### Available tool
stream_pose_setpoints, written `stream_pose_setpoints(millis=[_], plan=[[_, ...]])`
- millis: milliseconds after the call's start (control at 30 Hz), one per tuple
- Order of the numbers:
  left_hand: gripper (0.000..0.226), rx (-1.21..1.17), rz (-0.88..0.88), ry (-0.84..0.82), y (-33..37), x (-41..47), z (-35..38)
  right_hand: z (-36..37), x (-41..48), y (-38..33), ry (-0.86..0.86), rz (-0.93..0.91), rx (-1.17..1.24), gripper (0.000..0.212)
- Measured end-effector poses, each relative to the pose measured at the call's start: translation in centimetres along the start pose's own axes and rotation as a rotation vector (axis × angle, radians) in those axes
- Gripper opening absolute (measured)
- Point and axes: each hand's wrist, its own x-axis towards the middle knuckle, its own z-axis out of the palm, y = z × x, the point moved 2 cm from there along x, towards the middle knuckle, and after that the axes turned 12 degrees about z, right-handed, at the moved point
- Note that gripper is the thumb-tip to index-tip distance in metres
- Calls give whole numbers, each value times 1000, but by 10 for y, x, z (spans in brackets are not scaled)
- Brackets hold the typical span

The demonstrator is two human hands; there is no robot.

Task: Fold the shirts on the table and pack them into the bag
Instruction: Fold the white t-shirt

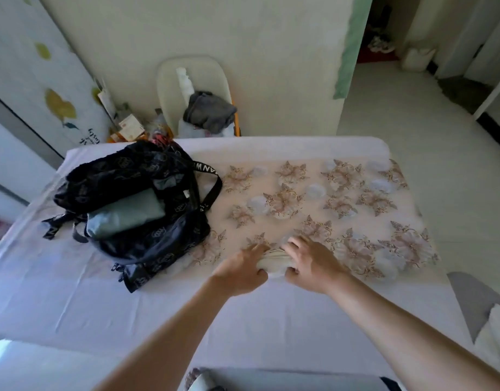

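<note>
While one folded grey-green garment lies inside the open black bag at the left of the table, a person works on a cream shirt gathered into a compact roll near the table's front, at the near edge of the floral cloth. The left hand grips the roll's left end and the right hand grips its right end, fingers curled over the top and thumbs tucked beneath. The roll's long axis runs side to side, roughly parallel to the near table edge, one end pointing toward the bag, which sits close by but apart. By the look of it, the task is partly done: one piece is packed, this shirt is nearly ready to go in, and no other shirt shows on the table. A grey garment lies heaped on a chair behind; whether it belongs to the job cannot be told.
</note>
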Motion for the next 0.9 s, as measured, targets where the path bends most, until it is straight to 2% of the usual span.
stream_pose_setpoints(millis=[133, 400, 500, 567, 667, 800, 833, 900], plan=[[80, 98, 29, 51, -50, -33, -53, -24, 55, -60, 17, -50, 48, 49], [67, 20, -119, 447, -183, -121, -162, -43, 167, -216, 28, -89, 180, 51], [64, -101, -203, 607, -232, -138, -191, -38, 205, -255, -167, 155, 380, 36], [66, -158, -250, 640, -261, -139, -200, -26, 225, -273, -264, 329, 564, 26], [73, -75, -277, 501, -297, -130, -196, 1, 246, -287, -317, 545, 684, 33], [68, 17, -261, 56, -327, -123, -171, 42, 256, -296, -394, 667, 388, 49], [67, 34, -242, -13, -331, -122, -166, 49, 258, -298, -342, 651, 312, 54], [66, 67, -215, -49, -338, -120, -160, 50, 261, -305, -136, 525, 159, 65]])
